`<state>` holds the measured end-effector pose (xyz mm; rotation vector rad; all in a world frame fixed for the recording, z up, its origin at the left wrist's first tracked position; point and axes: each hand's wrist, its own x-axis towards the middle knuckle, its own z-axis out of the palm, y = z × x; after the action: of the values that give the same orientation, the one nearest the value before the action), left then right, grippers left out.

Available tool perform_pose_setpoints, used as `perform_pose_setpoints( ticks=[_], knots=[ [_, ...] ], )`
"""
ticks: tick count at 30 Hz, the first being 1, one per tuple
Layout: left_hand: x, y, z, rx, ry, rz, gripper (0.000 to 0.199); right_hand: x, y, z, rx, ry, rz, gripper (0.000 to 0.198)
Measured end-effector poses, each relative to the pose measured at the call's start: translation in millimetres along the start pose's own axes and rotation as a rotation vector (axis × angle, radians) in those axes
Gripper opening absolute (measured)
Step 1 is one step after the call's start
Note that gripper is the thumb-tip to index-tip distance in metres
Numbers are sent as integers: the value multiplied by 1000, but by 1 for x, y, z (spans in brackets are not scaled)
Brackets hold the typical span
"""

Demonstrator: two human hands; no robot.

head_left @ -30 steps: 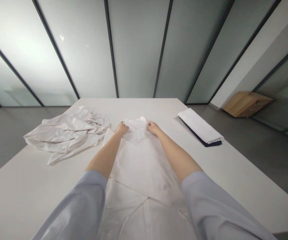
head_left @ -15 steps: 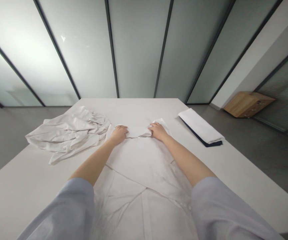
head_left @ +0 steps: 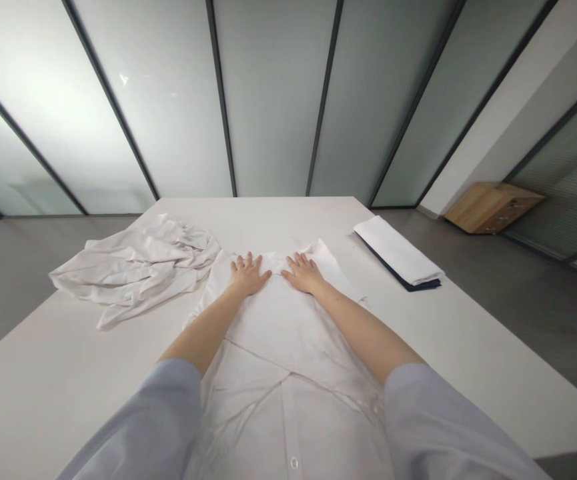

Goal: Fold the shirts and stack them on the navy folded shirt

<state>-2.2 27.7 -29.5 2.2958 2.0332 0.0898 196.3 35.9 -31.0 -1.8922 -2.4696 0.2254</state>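
A white button-front shirt [head_left: 288,333] lies spread over the table, running from the near edge of the view up to my hands. My left hand [head_left: 249,275] lies flat on its far end, fingers spread. Beside it, my right hand [head_left: 304,272] also presses flat on the cloth with fingers apart. The two thumbs point toward each other, with a small gap between them. Creases cross the shirt's middle, and a button shows on the placket close to me.
To the left on the white table [head_left: 68,373] is a crumpled white cloth [head_left: 138,263]. A folded white cloth [head_left: 398,250] rests on a dark folded one [head_left: 425,285] at the right edge. A wooden cabinet [head_left: 491,207] stands on the floor beyond.
Both hands have gone from gripping the shirt's far edge to lying flat on it with spread fingers. They have moved closer together, and the edge is laid down.
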Motion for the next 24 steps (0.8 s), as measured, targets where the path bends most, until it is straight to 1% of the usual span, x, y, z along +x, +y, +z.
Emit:
perform_pose_setpoints(
  ticks=[3, 6, 8, 11, 13, 15, 17, 20, 24],
  knots=[
    [-4, 1, -1, 43, 74, 21, 74, 0, 1, 1, 5, -20, 11, 71],
    [-17, 9, -4, 76, 132, 68, 72, 4, 2, -1, 11, -26, 11, 71],
    [-29, 16, -4, 72, 108, 78, 73, 9, 3, -2, 13, -20, 7, 70],
    [-45, 25, 0, 47, 1, 44, 78, 18, 6, -5, 21, -17, 7, 69],
    [-49, 29, 3, 36, -48, 28, 81, 22, 8, -7, 32, -23, 14, 69],
    [-45, 31, 5, 29, -60, 30, 83, 23, 8, -11, 40, -19, 25, 69],
    [-34, 30, 4, 20, -62, 39, 83, 17, 6, -15, 39, 6, 33, 69],
    [-13, 26, 2, 7, -56, 48, 82, -3, -2, -15, 17, 34, 48, 73],
    [8, 23, -3, 2, 13, 93, 77, -36, -12, -2, 10, -25, 112, 78]
  ],
)
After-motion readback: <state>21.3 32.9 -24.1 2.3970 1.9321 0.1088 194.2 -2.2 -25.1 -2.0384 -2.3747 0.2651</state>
